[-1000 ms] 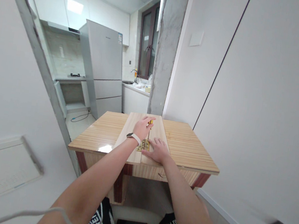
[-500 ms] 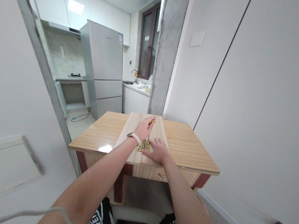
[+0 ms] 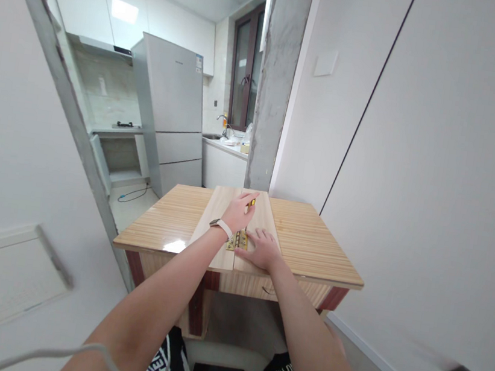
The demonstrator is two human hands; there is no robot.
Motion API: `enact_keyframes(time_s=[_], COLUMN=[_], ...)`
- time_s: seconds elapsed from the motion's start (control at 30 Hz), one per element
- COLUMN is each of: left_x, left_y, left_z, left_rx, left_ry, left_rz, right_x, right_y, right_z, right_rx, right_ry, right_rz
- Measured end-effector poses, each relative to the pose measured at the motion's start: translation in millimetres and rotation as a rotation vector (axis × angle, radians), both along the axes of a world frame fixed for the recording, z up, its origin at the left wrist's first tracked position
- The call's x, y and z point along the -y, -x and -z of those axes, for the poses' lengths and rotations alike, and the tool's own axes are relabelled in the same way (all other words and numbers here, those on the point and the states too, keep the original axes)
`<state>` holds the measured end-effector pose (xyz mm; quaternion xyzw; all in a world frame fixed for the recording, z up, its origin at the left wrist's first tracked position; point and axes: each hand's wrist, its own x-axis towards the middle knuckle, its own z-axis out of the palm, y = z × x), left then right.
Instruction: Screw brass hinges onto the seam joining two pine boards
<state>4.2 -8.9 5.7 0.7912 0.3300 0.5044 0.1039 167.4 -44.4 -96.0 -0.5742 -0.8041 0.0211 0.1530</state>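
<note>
Two pale wooden boards lie side by side, the left board [image 3: 208,235] meeting the right board [image 3: 266,211] along a seam. A brass-coloured hinge [image 3: 237,242] spans that seam near the front edge, with small screws on it too tiny to make out singly. My left hand [image 3: 236,212], with a watch on its wrist, is closed round the yellow and black handle of a screwdriver [image 3: 253,202]. The screwdriver stands upright over the hinge's upper right part; its tip is hard to see. My right hand [image 3: 262,251] lies spread on the right board, thumb and fingertips beside the hinge.
Under the boards is a wood-grain table [image 3: 313,243] with a drawer [image 3: 275,288] at its front. A wall [image 3: 435,174] stands close on the right. Beyond the table are a grey pillar [image 3: 278,92] and a fridge [image 3: 180,91]. A pale cable [image 3: 71,349] crosses the lower left.
The fingers of my left hand have shifted slightly around the screwdriver handle. My right hand and the boards have stayed in place.
</note>
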Motion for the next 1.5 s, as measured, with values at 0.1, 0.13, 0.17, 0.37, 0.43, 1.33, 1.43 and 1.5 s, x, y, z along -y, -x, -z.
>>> enact_keyframes(time_s=[0.1,0.13,0.17,0.37,0.43,1.33,1.43,1.5], left_x=[-3.0,-3.4,-3.4,3.5,5.4,1.3,-1.2,-1.6], left_y=[-0.1,0.1,0.4,4.1,4.9,2.1,1.8,2.0], left_z=[2.3,2.8,3.1,1.5,1.0,-0.3,2.2,2.8], left_rx=[0.017,0.025,0.030,0.031,0.023,-0.003,0.020,0.033], left_ry=[0.021,0.029,0.036,0.072,0.072,-0.046,-0.018,-0.004], left_rz=[0.028,0.032,0.032,-0.013,-0.033,-0.069,-0.033,-0.017], right_x=[0.5,0.7,0.8,0.1,-0.5,1.5,2.2,2.3], right_y=[0.3,0.4,0.5,-0.8,-1.5,-0.5,-0.3,-0.3], right_z=[0.5,0.5,0.4,-0.4,-0.3,0.0,-1.3,-2.1], right_rx=[-0.009,-0.010,-0.009,-0.009,-0.007,-0.008,-0.007,-0.006], right_ry=[-0.015,-0.015,-0.014,0.003,0.014,-0.025,-0.009,-0.001], right_rz=[-0.008,-0.008,-0.008,-0.008,-0.010,-0.011,-0.010,-0.010])
